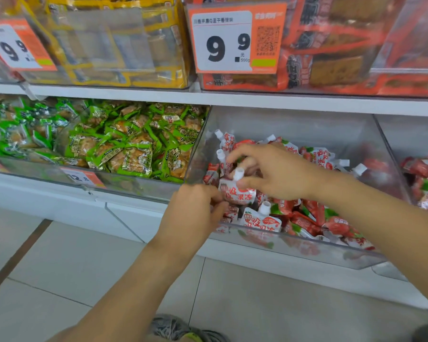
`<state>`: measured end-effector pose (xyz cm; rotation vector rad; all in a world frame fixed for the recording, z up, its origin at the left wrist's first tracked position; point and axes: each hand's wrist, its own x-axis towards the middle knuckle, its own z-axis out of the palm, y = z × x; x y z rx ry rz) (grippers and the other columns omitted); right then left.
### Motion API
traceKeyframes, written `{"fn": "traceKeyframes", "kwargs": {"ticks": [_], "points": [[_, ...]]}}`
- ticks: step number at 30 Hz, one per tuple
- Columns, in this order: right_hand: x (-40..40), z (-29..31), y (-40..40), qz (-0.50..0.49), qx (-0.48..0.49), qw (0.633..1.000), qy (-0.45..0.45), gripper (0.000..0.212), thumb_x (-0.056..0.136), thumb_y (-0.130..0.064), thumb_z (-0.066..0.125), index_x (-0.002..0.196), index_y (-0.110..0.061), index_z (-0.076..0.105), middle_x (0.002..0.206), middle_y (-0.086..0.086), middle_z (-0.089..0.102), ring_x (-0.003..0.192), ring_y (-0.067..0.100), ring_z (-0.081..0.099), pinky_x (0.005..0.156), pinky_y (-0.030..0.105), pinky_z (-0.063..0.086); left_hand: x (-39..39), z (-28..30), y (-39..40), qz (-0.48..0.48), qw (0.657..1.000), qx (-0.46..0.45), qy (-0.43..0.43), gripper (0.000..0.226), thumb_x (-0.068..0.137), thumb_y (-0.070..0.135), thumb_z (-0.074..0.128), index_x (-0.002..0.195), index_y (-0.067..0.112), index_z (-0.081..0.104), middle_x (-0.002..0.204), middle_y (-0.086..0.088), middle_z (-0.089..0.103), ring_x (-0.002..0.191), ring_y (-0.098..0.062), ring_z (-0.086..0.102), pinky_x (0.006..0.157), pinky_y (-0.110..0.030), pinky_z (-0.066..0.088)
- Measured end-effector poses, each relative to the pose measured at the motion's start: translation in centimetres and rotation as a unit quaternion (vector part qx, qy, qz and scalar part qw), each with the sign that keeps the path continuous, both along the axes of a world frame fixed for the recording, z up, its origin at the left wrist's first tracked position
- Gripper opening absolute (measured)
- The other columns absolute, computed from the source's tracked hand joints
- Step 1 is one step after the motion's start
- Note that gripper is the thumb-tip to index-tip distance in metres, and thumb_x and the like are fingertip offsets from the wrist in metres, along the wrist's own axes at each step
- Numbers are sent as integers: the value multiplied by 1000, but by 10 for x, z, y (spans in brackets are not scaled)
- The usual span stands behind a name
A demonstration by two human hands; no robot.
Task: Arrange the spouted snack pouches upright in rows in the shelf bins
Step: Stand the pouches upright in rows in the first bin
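Note:
A clear plastic shelf bin (294,245) holds many red-and-white spouted snack pouches. Several stand upright along its left wall (226,141); the rest lie jumbled at the right (314,218). My right hand (274,171) reaches into the bin from the right, its fingers pinched around the white cap of one pouch (237,193). At the bin's front left corner my left hand (195,213) grips the lower left side of that same pouch. Another upright pouch (260,219) stands just in front, against the front wall.
A bin of green snack packets (124,146) sits to the left, and another bin of red pouches (425,183) to the right. The shelf above carries yellow and orange packs behind 9.9 price tags (235,40). Tiled floor lies below.

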<state>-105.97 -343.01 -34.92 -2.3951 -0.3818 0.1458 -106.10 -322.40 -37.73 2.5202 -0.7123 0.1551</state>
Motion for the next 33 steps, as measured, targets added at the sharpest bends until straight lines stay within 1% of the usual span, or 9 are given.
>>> {"fn": "traceKeyframes", "kwargs": {"ticks": [3, 6, 9, 11, 14, 18, 23, 28, 33], "points": [[5, -11, 13, 32, -27, 999, -6, 16, 90, -26, 68, 105, -25, 65, 89, -4, 75, 82, 9, 70, 81, 41, 57, 4, -1, -2, -10, 1000, 15, -10, 9, 84, 28, 72, 80, 22, 77, 68, 1, 70, 59, -20, 62, 57, -35, 51], [8, -20, 20, 46, -66, 997, -10, 14, 95, -30, 58, 108, -23, 58, 86, 2, 72, 71, 16, 64, 68, 41, 53, 4, -2, -2, -15, 999, 46, -16, 12, 86, 29, 70, 86, 20, 78, 76, -5, 70, 65, -24, 64, 59, -38, 50], [11, -23, 22, 47, -94, 994, -34, 13, 98, -22, 50, 109, -16, 50, 79, 6, 61, 66, 17, 52, 63, 42, 47, 3, -1, -2, -17, 999, 37, 7, 12, 82, 31, 75, 84, 19, 76, 75, -2, 70, 67, -22, 62, 56, -28, 42], [11, -25, 20, 45, -91, 994, -26, 9, 98, -18, 49, 106, -17, 45, 76, 8, 56, 64, 20, 49, 63, 46, 45, 4, 0, -3, -12, 999, 35, 19, 8, 82, 25, 75, 85, 18, 77, 76, -3, 72, 69, -22, 63, 59, -28, 46], [12, -20, 15, 46, -49, 998, -1, 14, 96, -18, 53, 103, -28, 46, 81, 6, 63, 70, 25, 58, 67, 50, 51, 8, 2, -1, 4, 999, 40, 10, 9, 86, 17, 68, 82, 15, 76, 72, -8, 70, 67, -27, 64, 61, -38, 53], [17, -19, 13, 46, -54, 997, 44, 14, 96, -25, 59, 107, -32, 53, 84, -2, 63, 72, 20, 61, 71, 51, 53, 13, 5, 3, 29, 999, 13, -25, 10, 88, 11, 67, 83, 7, 74, 68, -13, 68, 64, -33, 62, 58, -43, 52], [25, -24, 22, 44, -45, 997, 45, 17, 95, -25, 63, 112, -23, 61, 82, -4, 73, 71, 8, 64, 66, 33, 52, 13, 4, 2, -11, 999, 35, -20, 14, 90, 21, 66, 94, 12, 76, 76, -11, 68, 66, -31, 61, 61, -43, 52], [29, -34, 28, 53, -80, 993, 68, 13, 97, -17, 57, 107, -25, 60, 81, 1, 72, 81, 24, 67, 75, 49, 55, 3, 2, 4, -51, 998, 44, -9, 30, 86, 34, 69, 113, 19, 66, 82, -5, 66, 71, -24, 65, 63, -40, 53], [30, -28, 28, 55, -69, 993, 78, 16, 94, -12, 61, 108, -19, 63, 79, -4, 71, 77, 14, 66, 75, 42, 57, 1, 4, 2, -6, 999, -2, 32, 22, 78, 17, 77, 99, 19, 72, 72, 0, 68, 66, -17, 67, 62, -36, 56]]}}
